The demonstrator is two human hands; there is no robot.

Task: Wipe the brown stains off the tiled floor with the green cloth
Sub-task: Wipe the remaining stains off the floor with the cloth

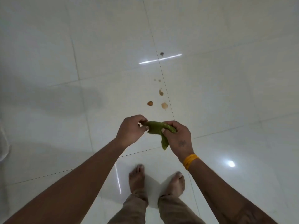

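Observation:
I hold a crumpled green cloth (155, 128) in the air between both hands, high above the floor. My left hand (130, 130) pinches its left end and my right hand (178, 137) grips its right part, with a tail hanging down between them. Several brown stains lie on the glossy white tiled floor (97, 46) ahead of my hands: a dark brown spot (150, 103), a paler blotch (164, 105), a streak (161, 92), tiny drops (157, 80), and a dark speck farther away (162, 53). The stains sit just left of a tile joint.
My bare feet (137, 178) (176, 183) stand on the tile below my hands. A yellow thread band (190, 161) circles my right wrist. Light reflections glare on the floor (160, 59) (231, 163). A pale object shows at the left edge (3, 143).

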